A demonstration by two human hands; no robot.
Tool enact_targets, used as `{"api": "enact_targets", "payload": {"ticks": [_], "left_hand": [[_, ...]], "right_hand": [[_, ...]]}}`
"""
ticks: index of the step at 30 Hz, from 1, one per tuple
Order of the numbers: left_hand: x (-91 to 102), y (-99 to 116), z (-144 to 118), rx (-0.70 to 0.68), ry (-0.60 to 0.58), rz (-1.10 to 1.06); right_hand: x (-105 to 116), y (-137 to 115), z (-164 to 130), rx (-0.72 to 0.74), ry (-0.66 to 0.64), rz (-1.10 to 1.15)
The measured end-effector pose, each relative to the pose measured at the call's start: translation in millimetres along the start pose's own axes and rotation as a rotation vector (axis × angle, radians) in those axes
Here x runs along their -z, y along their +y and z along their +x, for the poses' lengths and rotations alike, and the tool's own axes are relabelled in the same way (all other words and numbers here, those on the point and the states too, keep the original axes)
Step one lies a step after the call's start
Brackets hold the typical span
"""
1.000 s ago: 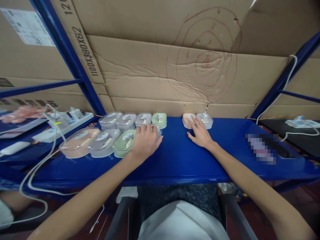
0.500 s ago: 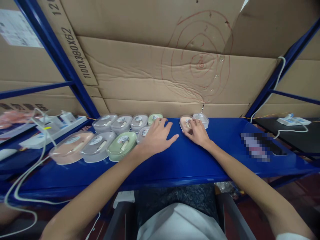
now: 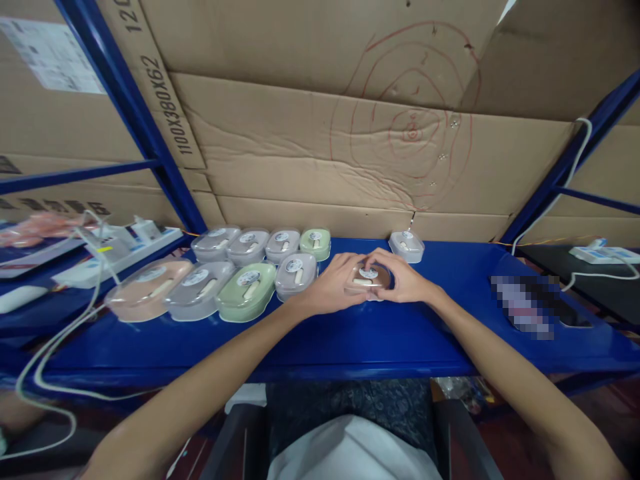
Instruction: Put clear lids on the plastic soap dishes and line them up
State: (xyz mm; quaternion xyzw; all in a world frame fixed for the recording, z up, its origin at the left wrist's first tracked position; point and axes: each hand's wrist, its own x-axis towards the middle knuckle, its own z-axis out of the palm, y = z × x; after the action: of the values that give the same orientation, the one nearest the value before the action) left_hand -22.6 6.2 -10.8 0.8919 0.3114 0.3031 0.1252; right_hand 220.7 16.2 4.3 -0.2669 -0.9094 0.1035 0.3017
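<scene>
Behind everything stands a wall of cardboard (image 3: 320, 133), scrawled with red rings, framed by blue posts (image 3: 135, 113). Below it your blue surface (image 3: 350, 333) runs the full width of the view.

On the far left a power strip (image 3: 125, 243) lies with white cables (image 3: 60, 347) looping off the edge. On the right, another power strip (image 3: 605, 254) sits on a dark shelf, and a blurred patch lies on the surface near it.

Left of your hands, lidded cases lie in two rows. In the near row, from the left: a pink case (image 3: 145, 297), a grey case (image 3: 197, 290), a green case (image 3: 247, 290) and a small grey case (image 3: 296, 275), each touching the next. In the back row by the cardboard, three grey ones (image 3: 247, 245) sit side by side, with a small green one (image 3: 315, 243) at the right end. One more grey case (image 3: 407, 245) sits alone by the cardboard, just beyond your right hand.

Your left hand (image 3: 330, 288) and right hand (image 3: 407, 283) meet in the middle of the surface, fingers curled around a small pink case (image 3: 367, 279). You hold it between both hands, left fingers on its left side, right fingers on its right. It sits low over the surface; whether it touches cannot be told. Its clear lid faces up, showing a round label and a pale bar inside.
</scene>
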Motion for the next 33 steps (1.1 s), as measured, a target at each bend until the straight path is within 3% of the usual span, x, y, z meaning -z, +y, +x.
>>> {"api": "enact_targets", "payload": {"ticks": [4,8,19,33], "left_hand": [[-9.4,-6,-1,-0.034,0.051,0.016],[-14.8,-14,-5,-0.040,0.084,-0.022],[-18.4,-20,-8,0.001,0.085,-0.215],[-11.4,-20,-11,0.006,-0.011,-0.199]], "right_hand": [[-27,4,-10,0.015,0.168,0.047],[-40,11,-17,-0.034,0.211,0.062],[-37,24,-18,-0.165,0.123,0.227],[-34,16,-19,-0.177,0.121,0.260]]}}
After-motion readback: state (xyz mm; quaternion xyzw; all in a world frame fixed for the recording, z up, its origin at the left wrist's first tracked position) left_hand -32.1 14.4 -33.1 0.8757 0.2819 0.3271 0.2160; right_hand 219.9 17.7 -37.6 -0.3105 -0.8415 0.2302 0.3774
